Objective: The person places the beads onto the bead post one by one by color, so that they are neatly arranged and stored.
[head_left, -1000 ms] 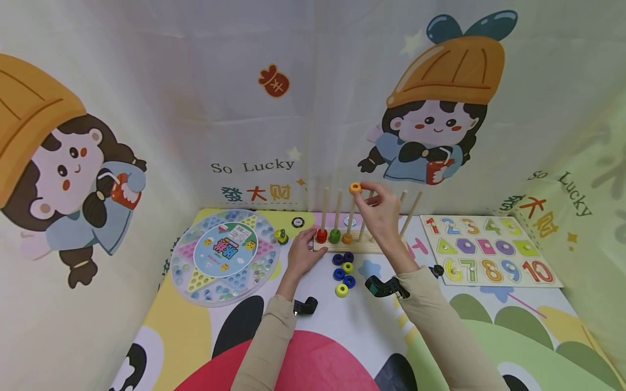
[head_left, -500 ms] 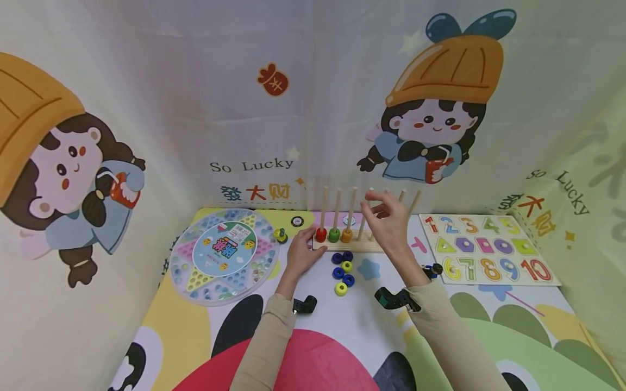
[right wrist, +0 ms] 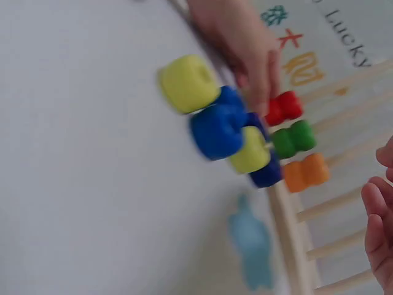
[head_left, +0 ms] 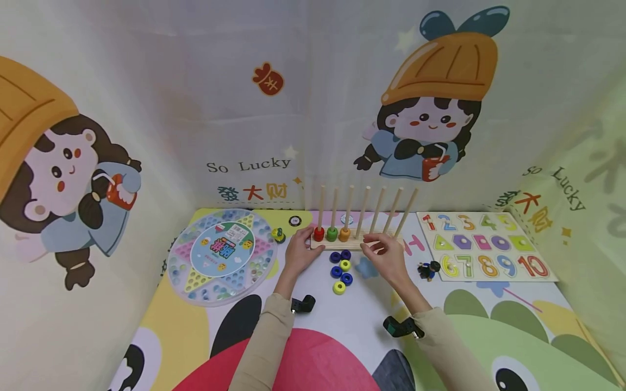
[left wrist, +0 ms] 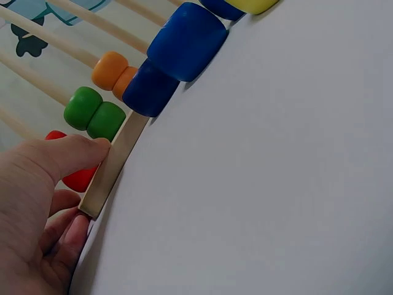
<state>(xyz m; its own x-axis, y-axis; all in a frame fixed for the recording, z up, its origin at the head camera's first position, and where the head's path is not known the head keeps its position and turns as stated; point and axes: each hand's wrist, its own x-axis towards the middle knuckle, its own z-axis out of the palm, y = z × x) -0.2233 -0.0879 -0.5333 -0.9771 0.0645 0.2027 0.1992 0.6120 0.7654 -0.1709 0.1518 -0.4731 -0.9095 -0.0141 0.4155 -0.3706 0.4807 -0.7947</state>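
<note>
The left hand (head_left: pixel 299 255) grips the left end of a wooden peg stand (left wrist: pixel 115 163), its thumb on the front side and its fingers by the end. Red beads (head_left: pixel 319 234), green beads (left wrist: pixel 84 109) and orange beads (right wrist: pixel 306 173) sit stacked in pairs on the first three pegs from the left; the other pegs are bare. In front of the stand lie loose blue beads (head_left: pixel 346 279) and yellow beads (head_left: pixel 339 288). Close to the stand's front, right of these beads, the right hand (head_left: pixel 388 262) has loosely bent fingers and nothing visible between them.
A round marble game board (head_left: pixel 195 285) lies on the left, with a small yellow-green toy (head_left: pixel 278 234) beside it. On the right are a number puzzle board (head_left: pixel 486 247) and a small dark figurine (head_left: pixel 429 270). A printed curtain (head_left: pixel 332 136) hangs behind.
The right hand has let go of an orange bead, which dropped onto the third peg, and has come down toward the table. The left hand keeps its hold on the peg stand.
</note>
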